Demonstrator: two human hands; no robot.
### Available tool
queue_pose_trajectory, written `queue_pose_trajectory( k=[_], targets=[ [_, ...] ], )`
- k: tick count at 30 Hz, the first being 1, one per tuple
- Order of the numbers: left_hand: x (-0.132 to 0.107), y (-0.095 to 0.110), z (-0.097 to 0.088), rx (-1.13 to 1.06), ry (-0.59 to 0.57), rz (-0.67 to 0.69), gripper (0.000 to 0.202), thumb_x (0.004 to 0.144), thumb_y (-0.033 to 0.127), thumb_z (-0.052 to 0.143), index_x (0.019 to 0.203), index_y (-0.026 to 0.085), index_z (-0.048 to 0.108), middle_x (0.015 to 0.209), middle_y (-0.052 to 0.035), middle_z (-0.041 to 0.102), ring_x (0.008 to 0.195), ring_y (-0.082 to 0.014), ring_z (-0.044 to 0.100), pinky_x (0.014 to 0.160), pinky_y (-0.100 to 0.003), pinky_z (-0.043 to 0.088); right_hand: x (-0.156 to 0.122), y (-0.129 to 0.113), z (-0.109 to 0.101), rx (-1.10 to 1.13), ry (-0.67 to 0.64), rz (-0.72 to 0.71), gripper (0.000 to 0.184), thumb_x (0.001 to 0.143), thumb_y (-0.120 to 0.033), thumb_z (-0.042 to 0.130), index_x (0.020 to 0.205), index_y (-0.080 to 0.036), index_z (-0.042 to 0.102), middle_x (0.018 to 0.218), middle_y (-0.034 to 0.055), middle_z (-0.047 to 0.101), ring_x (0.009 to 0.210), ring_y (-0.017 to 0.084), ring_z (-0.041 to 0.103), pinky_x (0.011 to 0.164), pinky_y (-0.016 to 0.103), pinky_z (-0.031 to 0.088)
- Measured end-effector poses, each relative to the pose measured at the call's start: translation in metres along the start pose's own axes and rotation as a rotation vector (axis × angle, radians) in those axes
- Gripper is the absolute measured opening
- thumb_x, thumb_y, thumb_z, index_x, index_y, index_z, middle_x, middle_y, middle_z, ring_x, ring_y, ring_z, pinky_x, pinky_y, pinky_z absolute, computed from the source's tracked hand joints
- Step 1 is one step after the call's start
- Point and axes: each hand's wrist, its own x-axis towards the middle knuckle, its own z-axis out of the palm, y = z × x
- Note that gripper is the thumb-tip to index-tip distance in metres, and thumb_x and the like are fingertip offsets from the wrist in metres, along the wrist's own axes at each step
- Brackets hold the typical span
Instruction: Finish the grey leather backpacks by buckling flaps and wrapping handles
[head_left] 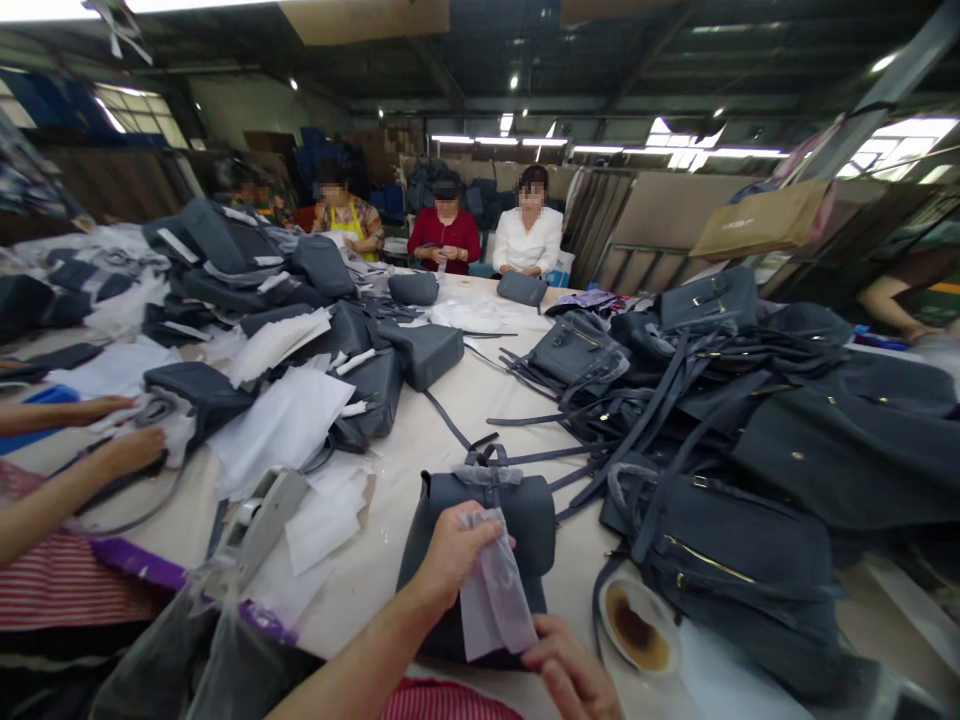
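A dark grey backpack [531, 515] lies on the table right in front of me, its flap and top strap facing up. Over its front hangs a translucent white wrapping sheet [491, 600], narrow and folded lengthwise. My left hand [454, 555] pinches the sheet's upper end between thumb and fingers. Lower down, my right hand [570, 665] has thumb and fingertips closed at the bottom right corner of the same sheet. Crumpled clear film [487, 475] is wrapped around the backpack's strap near the top.
Dark backpacks with trailing straps [750, 550] pile up on my right, beside a white bowl of brown liquid [637, 625]. To the left are a tape dispenser [259, 520], white paper sheets [292, 420] and more bags [371, 390]. A co-worker's hands [135, 450] work at far left; several people sit opposite.
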Motion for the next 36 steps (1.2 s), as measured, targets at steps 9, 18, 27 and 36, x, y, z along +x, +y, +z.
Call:
queue_pose_trajectory(
  k=[9,18,27,36],
  targets=[
    [0.001,0.002,-0.013,0.237,-0.075,0.109,0.028,0.067,0.035,0.072,0.063,0.017,0.05,0.053,0.0052,0.051,0.05,-0.0095,0.047,0.05,-0.021,0.033,0.108,-0.059,0.023,0.139,-0.174,0.288,0.036,0.069,-0.053,0.071,0.074,-0.017,0.072,0.065,-0.0004,0.063,0.062,0.016,0.053,0.055,0.024,0.042],
    [-0.005,-0.01,-0.032,0.043,-0.022,0.076,0.032,0.06,0.018,0.073,0.089,0.015,0.059,0.072,0.0018,0.061,0.064,-0.0136,0.056,0.06,-0.024,0.042,0.112,-0.052,0.047,0.242,-0.13,0.349,0.039,0.068,-0.056,0.07,0.062,-0.021,0.055,0.053,-0.0065,0.048,0.049,0.01,0.041,0.046,0.023,0.036],
    [-0.013,-0.023,-0.041,0.067,0.095,0.074,0.024,0.065,0.032,0.072,0.075,0.016,0.057,0.061,0.005,0.053,0.055,-0.01,0.046,0.054,-0.022,0.034,0.105,-0.05,0.055,0.369,-0.116,0.412,0.038,0.073,-0.057,0.067,0.069,-0.02,0.057,0.057,-0.0036,0.055,0.05,0.012,0.048,0.042,0.022,0.039],
    [-0.033,-0.016,-0.029,0.681,0.101,0.358,0.011,0.081,0.02,0.048,0.07,0.02,0.047,0.065,0.0015,0.053,0.061,-0.0142,0.051,0.06,-0.025,0.037,0.108,-0.044,0.059,0.325,-0.042,0.372,0.04,0.064,-0.048,0.076,0.064,-0.023,0.045,0.045,-0.0113,0.042,0.037,0.007,0.036,0.034,0.019,0.029]
  ],
)
